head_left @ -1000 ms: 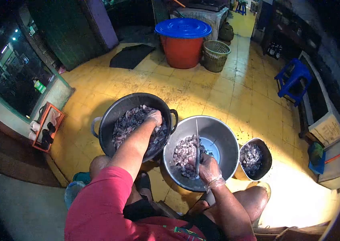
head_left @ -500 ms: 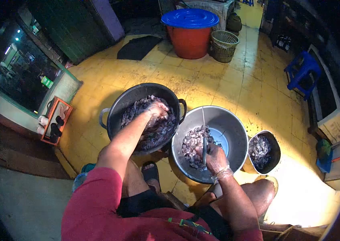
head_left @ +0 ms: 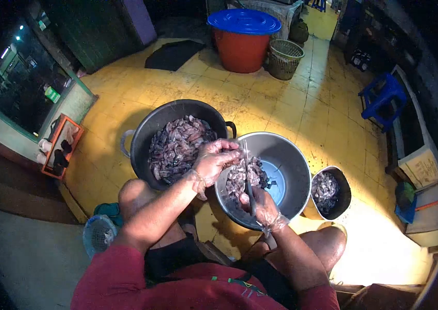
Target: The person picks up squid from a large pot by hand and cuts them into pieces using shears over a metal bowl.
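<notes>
My left hand, in a clear plastic glove, is raised over the left rim of the grey metal basin. Its fingers are closed on what looks like a small squid, mostly hidden, close to the blade. A knife stands nearly upright in my gloved right hand, which grips it over the near side of the basin. Cut pale and purplish squid pieces lie on the basin's left side, with a little liquid at the bottom. Whole dark squid fill the black pot to the left.
A smaller container with squid scraps stands right of the basin. Farther back are a red tub with a blue lid and a woven basket. A blue stool is at right; an orange shoe rack and blue plastic basket are at left.
My left hand has come out of the black pot and moved right to the knife blade over the basin. The right hand keeps hold of the knife. The view has shifted slightly.
</notes>
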Action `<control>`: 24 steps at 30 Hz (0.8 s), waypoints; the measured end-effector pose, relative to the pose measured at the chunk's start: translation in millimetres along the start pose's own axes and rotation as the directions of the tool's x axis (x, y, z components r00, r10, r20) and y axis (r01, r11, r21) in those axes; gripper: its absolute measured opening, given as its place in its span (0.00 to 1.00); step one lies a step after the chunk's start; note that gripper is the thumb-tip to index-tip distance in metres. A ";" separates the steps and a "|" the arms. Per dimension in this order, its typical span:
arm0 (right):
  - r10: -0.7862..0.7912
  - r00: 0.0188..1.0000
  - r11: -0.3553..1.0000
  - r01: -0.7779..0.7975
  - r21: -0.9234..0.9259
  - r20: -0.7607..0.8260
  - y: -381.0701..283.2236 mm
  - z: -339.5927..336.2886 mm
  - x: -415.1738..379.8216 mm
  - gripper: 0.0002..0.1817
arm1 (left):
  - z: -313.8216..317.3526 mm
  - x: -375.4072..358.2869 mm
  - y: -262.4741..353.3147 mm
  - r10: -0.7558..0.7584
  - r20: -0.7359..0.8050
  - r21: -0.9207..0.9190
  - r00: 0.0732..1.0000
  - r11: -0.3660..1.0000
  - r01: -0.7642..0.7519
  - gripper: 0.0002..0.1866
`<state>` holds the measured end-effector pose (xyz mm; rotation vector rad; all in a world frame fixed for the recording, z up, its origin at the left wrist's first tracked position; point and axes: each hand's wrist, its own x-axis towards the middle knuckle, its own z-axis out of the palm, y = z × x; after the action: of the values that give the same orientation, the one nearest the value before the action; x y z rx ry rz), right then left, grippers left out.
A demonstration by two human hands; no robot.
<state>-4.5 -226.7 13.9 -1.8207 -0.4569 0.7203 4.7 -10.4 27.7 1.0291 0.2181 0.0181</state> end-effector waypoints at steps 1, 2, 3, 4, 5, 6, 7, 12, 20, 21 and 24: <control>-0.025 1.000 1.000 0.025 0.006 -0.008 1.3 -0.5 -1.0 0.32 | 1.2 0.2 -5.4 0.034 0.036 0.036 0.999 0.999 -0.036 0.08; -0.052 0.999 0.999 0.052 0.014 -0.016 2.5 -0.5 -1.6 0.32 | 1.8 -0.5 -8.6 0.017 0.059 0.038 0.998 0.999 -0.019 0.06; -0.076 0.997 0.997 0.076 0.030 -0.021 1.3 0.0 -1.5 0.31 | 1.6 0.1 -10.4 0.032 0.066 0.032 0.997 0.999 -0.034 0.05; -0.072 0.997 0.997 0.073 0.025 -0.020 -0.8 -1.2 -2.1 0.31 | 1.4 1.2 -11.6 0.048 0.075 0.027 0.996 0.998 -0.050 0.04; -0.009 1.000 1.000 0.009 -0.002 -0.022 -3.8 -3.2 -3.9 0.30 | 1.2 2.5 -12.9 0.048 0.073 0.022 0.996 0.999 -0.049 0.04; 0.053 0.998 0.998 -0.054 -0.028 -0.024 -6.6 -4.0 -4.6 0.29 | 1.4 4.0 -12.5 0.062 0.069 0.056 0.996 0.996 -0.066 0.04; 0.054 0.998 0.998 -0.055 -0.033 -0.021 -3.0 -3.8 -3.4 0.29 | 0.6 6.2 -11.0 0.079 0.064 0.092 0.995 0.992 -0.085 0.04; 0.196 0.980 0.977 -0.197 -0.075 -0.025 -9.9 -8.5 -0.4 0.24 | -11.9 16.1 4.4 0.028 0.112 0.166 0.993 0.985 -0.047 0.05; 0.122 0.988 0.992 -0.123 0.002 -0.099 -1.1 -7.5 2.2 0.22 | -17.2 17.1 8.6 -0.089 0.234 0.279 0.968 0.960 0.020 0.04; 0.140 0.984 0.987 -0.130 0.097 -0.111 -5.1 -8.7 1.1 0.20 | -18.2 19.6 6.5 -0.009 0.212 0.273 0.977 0.961 -0.050 0.04; 0.103 0.987 0.986 -0.086 0.141 -0.120 7.0 -13.0 4.7 0.26 | -20.8 23.0 2.2 0.093 0.168 0.169 0.981 0.978 -0.121 0.03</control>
<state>7.4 -235.4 9.3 -1.7572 -0.2337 0.6784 23.4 11.1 15.3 1.2144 0.0182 0.0144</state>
